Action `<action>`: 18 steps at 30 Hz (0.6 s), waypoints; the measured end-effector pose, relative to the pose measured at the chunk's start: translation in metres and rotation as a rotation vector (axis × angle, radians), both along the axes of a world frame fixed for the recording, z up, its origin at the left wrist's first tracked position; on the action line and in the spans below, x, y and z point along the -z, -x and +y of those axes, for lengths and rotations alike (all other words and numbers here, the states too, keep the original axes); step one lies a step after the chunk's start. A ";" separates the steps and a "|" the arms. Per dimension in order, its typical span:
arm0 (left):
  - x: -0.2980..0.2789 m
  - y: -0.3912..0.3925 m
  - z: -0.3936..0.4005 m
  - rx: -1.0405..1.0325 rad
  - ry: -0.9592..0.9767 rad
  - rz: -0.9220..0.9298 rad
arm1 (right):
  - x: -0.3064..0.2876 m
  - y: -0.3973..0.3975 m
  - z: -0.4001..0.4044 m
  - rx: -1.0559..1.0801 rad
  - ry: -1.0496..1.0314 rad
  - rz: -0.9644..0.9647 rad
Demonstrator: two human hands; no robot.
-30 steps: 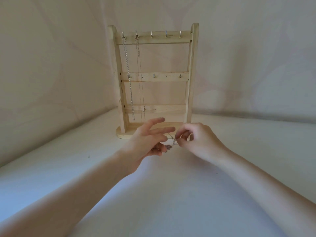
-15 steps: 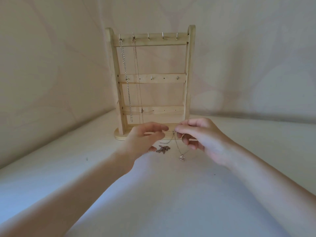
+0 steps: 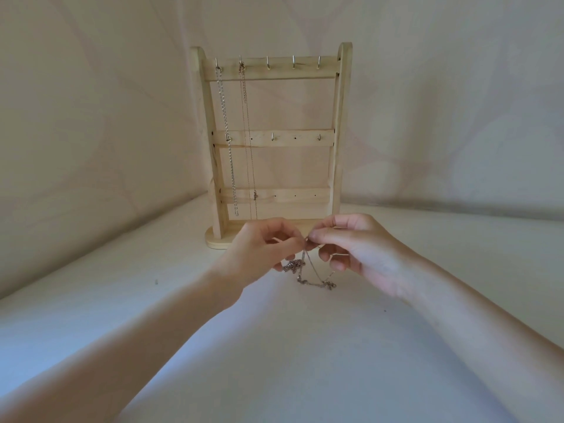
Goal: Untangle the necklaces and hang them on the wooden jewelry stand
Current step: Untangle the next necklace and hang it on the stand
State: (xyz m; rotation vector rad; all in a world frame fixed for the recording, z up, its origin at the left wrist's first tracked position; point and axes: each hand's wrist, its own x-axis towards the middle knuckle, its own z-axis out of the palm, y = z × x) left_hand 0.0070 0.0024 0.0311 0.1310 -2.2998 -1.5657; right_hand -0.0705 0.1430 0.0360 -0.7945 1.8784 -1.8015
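A wooden jewelry stand [image 3: 341,129] rises at the back centre, with three bars and small metal hooks. A thick silver chain [image 3: 227,141] hangs from its top left hook, and a thin necklace [image 3: 247,138] hangs from the hook beside it. In front of the stand's base, my left hand [image 3: 259,254] and my right hand [image 3: 354,248] pinch a thin tangled necklace [image 3: 311,277] between fingertips that nearly touch. Its loops dangle below the fingers, with a bunched clump under my left hand and a strand sagging to the right.
The stand and my forearms are over a pale cloth-covered surface [image 3: 274,361]. A light draped backdrop [image 3: 457,117] closes off the back and the left side. Three top hooks on the right carry nothing.
My hands have drawn closer together and lifted the tangle slightly. More chain now hangs loose beneath the fingers, spread further to the right than before.
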 end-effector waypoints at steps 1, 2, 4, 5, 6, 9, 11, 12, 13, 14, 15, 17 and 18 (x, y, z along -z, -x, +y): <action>0.000 0.000 0.000 0.016 -0.016 -0.011 | 0.000 0.000 0.000 -0.001 0.012 -0.004; 0.001 0.000 0.000 0.030 -0.041 -0.020 | -0.001 0.000 0.000 -0.011 0.024 -0.007; 0.002 -0.001 -0.001 0.048 -0.105 -0.031 | -0.001 0.001 0.001 -0.047 0.040 -0.015; 0.002 -0.001 -0.001 0.055 -0.136 -0.037 | 0.000 0.001 0.001 -0.061 0.038 -0.014; 0.002 -0.001 -0.002 0.066 -0.163 -0.045 | 0.000 0.001 0.001 -0.069 0.030 -0.011; 0.003 0.000 -0.003 0.106 -0.223 -0.060 | 0.001 0.001 0.000 -0.058 0.009 -0.014; 0.003 0.002 -0.001 0.108 -0.240 -0.052 | 0.001 0.000 -0.001 -0.046 -0.013 -0.019; 0.003 0.002 -0.001 0.103 -0.249 -0.043 | 0.001 0.000 -0.002 -0.043 -0.026 -0.025; 0.002 0.003 0.000 0.092 -0.265 -0.032 | 0.001 0.000 -0.003 -0.038 -0.037 -0.037; 0.002 0.003 -0.001 0.078 -0.282 -0.023 | 0.002 0.000 -0.003 -0.031 -0.042 -0.048; 0.002 0.004 -0.002 0.064 -0.290 -0.018 | 0.002 0.000 -0.003 -0.024 -0.044 -0.054; 0.001 0.004 -0.003 0.060 -0.276 -0.020 | 0.001 0.001 -0.002 -0.008 -0.053 -0.038; 0.001 0.004 -0.003 0.063 -0.268 -0.021 | 0.001 0.001 -0.002 -0.001 -0.070 -0.015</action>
